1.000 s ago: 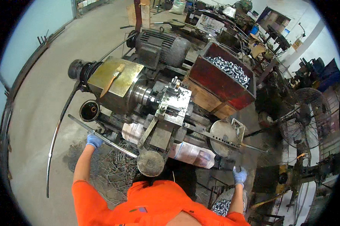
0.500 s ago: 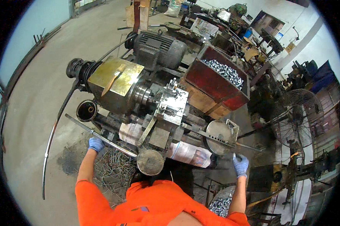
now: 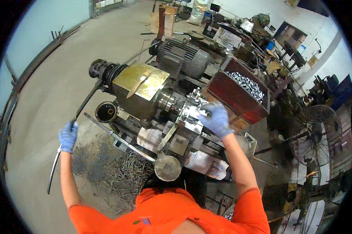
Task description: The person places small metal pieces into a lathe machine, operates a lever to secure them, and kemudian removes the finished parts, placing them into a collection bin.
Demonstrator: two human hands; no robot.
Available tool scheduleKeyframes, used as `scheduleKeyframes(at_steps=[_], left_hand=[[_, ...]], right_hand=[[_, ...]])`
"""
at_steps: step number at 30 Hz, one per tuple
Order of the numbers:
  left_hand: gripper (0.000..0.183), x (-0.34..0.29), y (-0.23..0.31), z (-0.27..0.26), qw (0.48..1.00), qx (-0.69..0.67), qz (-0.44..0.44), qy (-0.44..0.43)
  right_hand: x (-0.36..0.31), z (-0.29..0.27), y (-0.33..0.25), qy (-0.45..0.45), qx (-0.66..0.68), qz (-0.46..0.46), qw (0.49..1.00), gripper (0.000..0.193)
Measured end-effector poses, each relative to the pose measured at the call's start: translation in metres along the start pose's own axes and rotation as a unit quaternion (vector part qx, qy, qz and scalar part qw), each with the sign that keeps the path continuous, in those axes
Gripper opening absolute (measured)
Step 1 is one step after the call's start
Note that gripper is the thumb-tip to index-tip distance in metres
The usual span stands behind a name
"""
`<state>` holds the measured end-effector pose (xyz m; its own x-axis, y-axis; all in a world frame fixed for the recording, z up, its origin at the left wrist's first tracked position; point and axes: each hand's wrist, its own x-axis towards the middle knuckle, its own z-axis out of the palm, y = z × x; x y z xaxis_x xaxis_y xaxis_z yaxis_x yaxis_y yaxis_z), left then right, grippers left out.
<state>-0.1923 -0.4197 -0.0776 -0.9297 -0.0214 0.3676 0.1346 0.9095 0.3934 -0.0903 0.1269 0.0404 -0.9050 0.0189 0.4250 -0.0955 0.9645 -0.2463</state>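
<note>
My left hand [image 3: 68, 137], in a blue knit glove, is wrapped round a long lever [image 3: 54, 169] with a bare metal end. The lever rises to the left end of a small lathe's headstock [image 3: 133, 105]. My right hand [image 3: 216, 120], gloved alike, is over the bright metal tool block [image 3: 192, 127], right of the round spindle chuck [image 3: 166, 101]. Its fingers are curled together; what they hold, if anything, is hard to make out. A wooden-handled brush [image 3: 137, 87] lies on the yellow metal cover [image 3: 157, 80] of the headstock.
Behind my right hand stands a dark red bin [image 3: 235, 90] of small shiny metal parts [image 3: 246, 84]. A motor [image 3: 183, 56] sits behind the headstock. A long bar [image 3: 119, 137] slants across the front, above metal shavings [image 3: 125, 171]. A caged fan [image 3: 318, 132] stands right.
My left hand has moved from near the slanting bar, left and up, onto the long lever, which has shifted. My right hand has come from the lower right up to the tool block.
</note>
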Motion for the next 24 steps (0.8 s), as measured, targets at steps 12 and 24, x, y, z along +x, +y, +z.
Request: scheduleKeyframes(at_steps=[12,24], left_hand=[[0.061,-0.079,-0.018,-0.007,0.95,0.118,-0.279,-0.071],[0.048,-0.088,0.047,-0.016,0.975,0.125,-0.172,-0.062]], right_hand=[[0.058,0.069,-0.053,-0.259,-0.139,-0.033,0.955,0.062],[0.053,0.093,-0.047,-0.176,-0.146,-0.101,0.968,0.06]])
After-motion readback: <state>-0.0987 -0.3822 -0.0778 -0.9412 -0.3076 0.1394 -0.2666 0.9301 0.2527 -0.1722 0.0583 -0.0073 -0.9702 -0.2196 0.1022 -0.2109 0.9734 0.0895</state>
